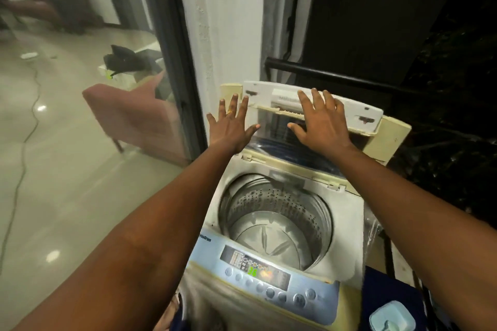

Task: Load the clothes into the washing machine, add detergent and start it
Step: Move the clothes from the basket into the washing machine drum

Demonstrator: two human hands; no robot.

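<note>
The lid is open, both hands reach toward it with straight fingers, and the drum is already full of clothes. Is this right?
Not quite. The head view shows the drum empty, no clothes in it. The rest holds: the lid is open, and the left hand and right hand reach toward it with straight fingers.

View: one wide-angle camera, worn on the head.
Facing: forward and steeply down into the open washing machine [274, 226].
Range: close above the drum mouth.
Edges: floor [67, 169] at left.
</note>
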